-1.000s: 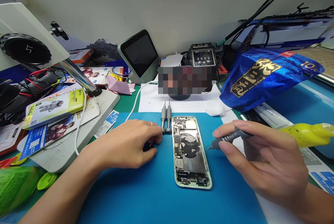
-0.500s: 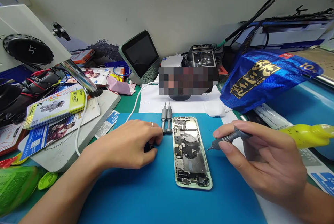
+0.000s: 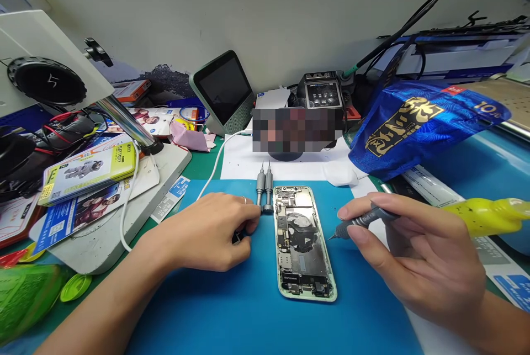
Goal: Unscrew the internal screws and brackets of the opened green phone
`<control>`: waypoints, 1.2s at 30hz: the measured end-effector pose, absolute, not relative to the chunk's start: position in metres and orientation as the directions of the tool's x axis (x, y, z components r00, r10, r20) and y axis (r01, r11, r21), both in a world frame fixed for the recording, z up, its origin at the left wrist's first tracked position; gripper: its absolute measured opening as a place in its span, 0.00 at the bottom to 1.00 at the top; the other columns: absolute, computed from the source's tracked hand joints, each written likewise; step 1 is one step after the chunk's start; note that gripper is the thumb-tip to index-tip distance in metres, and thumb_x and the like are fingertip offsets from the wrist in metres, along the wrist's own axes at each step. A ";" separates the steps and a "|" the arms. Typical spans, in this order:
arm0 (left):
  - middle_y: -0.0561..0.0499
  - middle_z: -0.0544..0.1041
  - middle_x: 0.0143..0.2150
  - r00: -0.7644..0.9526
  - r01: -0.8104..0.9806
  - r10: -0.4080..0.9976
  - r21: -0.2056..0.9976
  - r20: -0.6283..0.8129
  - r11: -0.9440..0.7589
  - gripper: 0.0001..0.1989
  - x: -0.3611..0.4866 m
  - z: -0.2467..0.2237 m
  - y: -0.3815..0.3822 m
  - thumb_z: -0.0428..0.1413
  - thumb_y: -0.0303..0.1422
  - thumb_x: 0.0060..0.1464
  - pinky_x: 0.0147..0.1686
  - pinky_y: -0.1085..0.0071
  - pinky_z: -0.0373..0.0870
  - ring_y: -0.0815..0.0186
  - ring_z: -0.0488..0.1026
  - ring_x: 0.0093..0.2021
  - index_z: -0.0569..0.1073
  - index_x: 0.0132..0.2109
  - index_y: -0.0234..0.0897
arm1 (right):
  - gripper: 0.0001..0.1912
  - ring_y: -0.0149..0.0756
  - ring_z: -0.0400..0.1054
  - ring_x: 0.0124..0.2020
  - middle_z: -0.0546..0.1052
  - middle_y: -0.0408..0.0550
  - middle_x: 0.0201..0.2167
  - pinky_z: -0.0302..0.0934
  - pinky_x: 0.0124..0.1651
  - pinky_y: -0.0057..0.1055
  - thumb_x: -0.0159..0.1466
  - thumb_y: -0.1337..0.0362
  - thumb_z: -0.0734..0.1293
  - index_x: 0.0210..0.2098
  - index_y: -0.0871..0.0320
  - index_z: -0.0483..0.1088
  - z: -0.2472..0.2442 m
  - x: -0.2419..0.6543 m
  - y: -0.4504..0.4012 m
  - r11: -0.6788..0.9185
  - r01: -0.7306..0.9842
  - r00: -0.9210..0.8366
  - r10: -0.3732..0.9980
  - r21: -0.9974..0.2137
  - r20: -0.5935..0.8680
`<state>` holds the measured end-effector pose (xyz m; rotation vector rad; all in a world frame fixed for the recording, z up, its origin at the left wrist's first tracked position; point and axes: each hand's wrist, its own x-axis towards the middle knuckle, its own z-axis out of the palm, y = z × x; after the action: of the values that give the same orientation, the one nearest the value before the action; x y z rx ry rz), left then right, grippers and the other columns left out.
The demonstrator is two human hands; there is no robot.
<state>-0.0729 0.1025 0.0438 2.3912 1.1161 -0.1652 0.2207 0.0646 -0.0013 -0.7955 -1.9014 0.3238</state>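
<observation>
An opened phone (image 3: 304,244) lies on the blue mat (image 3: 199,311), its circuit boards and round coil exposed. To its right, my right hand (image 3: 418,250) holds a dark grey screwdriver (image 3: 356,223) between thumb and fingers, its tip pointing left beside the phone's edge. My left hand (image 3: 219,231) rests on the mat left of the phone, fingers curled around something small and dark that I cannot make out. Two grey screwdrivers (image 3: 260,184) lie side by side just beyond its fingertips, near the phone's top left corner.
On the left stands a microscope base (image 3: 174,159) bearing packages (image 3: 89,170) and a white cable. Behind the mat are a small display (image 3: 223,90) and a soldering station (image 3: 323,93). A blue bag (image 3: 426,123) and yellow bottle (image 3: 484,216) are at right.
The view has shifted very slightly. My left hand has moved slightly, its fingers a little nearer the phone; my right hand and its screwdriver hold nearly the same place.
</observation>
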 end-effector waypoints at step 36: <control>0.57 0.54 0.22 0.803 0.522 0.593 0.555 -0.063 -0.648 0.13 -0.055 0.037 0.093 0.53 0.28 0.52 0.26 0.63 0.45 0.69 0.45 0.23 0.54 0.27 0.38 | 0.19 0.34 0.79 0.37 0.82 0.45 0.39 0.78 0.40 0.30 0.65 0.72 0.70 0.53 0.51 0.71 0.005 0.218 0.063 0.695 0.457 -0.242 0.697 -0.554 0.675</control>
<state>-0.0554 0.0926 0.0372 2.4220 0.8231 0.1658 0.2185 0.0630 0.0052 -0.9001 -1.8903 0.2963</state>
